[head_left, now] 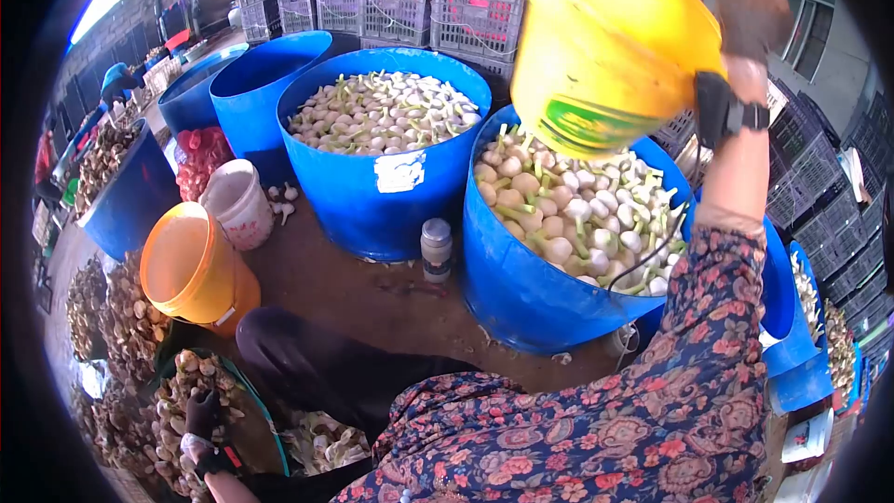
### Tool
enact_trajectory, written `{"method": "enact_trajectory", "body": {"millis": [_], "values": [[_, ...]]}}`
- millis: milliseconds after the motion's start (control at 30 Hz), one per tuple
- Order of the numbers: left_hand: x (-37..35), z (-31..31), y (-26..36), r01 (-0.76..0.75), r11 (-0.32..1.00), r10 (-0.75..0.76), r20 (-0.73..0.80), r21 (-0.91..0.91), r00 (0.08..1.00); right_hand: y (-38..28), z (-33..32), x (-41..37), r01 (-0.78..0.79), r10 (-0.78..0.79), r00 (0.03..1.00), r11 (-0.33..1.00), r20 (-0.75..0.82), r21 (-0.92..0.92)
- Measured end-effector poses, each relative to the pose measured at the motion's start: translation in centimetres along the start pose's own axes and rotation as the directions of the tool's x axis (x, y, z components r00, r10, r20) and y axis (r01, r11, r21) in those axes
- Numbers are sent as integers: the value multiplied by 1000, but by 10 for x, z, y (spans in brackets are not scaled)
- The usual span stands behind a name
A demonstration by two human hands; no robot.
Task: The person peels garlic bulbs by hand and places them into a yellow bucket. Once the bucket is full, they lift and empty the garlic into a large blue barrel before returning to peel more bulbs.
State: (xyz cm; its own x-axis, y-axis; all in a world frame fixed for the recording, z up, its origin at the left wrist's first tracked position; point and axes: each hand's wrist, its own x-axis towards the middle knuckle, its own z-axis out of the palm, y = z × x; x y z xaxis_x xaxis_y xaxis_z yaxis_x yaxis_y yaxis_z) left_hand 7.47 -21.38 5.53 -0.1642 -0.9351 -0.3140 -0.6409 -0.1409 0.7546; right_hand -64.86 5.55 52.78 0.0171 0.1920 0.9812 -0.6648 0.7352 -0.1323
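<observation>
Holding yellow bucket (605, 47), right hand (750, 14) partly hidden

Produce-processing yard, big blue tubs (372, 196) of trimmed garlic bulbs (382, 112), stacked plastic crates (400, 9)

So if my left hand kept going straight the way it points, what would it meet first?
Most likely the heap of bulbs just ahead of the left hand, which seems almost on it. The orange bucket stands farther on, but depth is unclear.
</observation>
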Motion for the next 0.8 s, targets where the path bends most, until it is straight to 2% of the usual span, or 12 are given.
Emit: {"method": "enact_trajectory", "body": {"millis": [67, 133, 233, 333, 400, 500, 533, 600, 667, 700, 733, 800], "values": [[-4, 0, 1, 4, 1000, -4, -8, 18, 1000, -83, -39, -13, -24, 19, 1000, 921, 18, 390], [-8, 2, 5, 4, 999, -3, -26, 40, 1000, -111, -12, -13, 42, -12, 998, 845, -60, 534], [-12, 3, 6, 4, 986, 7, -66, 168, 998, -178, -3, -39, -221, 144, 973, 813, 181, 539], [-29, -8, -2, -9, 975, 27, -80, 222, 996, -251, 4, -78, -201, 30, 965, 724, 261, 659], [-42, -7, 10, -38, 971, 68, -124, 234, 990, -300, 34, -129, -372, 112, 893, 728, 436, 576], [-77, -1, 46, 15, 949, 68, -250, 315, 966, -359, 5, -197, -452, -92, 828, 474, 552, 756], [-105, -20, 39, -16, 951, 100, -262, 308, 960, -378, -31, -173, -402, -194, 819, 477, 540, 781], [-116, -22, 22, 4, 949, 99, -309, 317, 946, -419, -20, -227, -254, -324, 849, 441, 417, 861], [-136, -24, 46, 97, 926, 24, -314, 366, 949, -455, -20, -273, -251, -392, 820, 406, 416, 878], [-142, -23, 39, 61, 912, 90, -343, 405, 935, -473, -22, -299, -259, -384, 820, 411, 424, 874], [-150, -24, 40, 144, 942, -31, -348, 304, 937, -487, -24, -327, -267, -379, 818, 413, 432, 870], [-166, -24, 38, 91, 930, 75, -427, 355, 901, -497, -35, -369, -387, -466, 684, 421, 562, 820]]}}
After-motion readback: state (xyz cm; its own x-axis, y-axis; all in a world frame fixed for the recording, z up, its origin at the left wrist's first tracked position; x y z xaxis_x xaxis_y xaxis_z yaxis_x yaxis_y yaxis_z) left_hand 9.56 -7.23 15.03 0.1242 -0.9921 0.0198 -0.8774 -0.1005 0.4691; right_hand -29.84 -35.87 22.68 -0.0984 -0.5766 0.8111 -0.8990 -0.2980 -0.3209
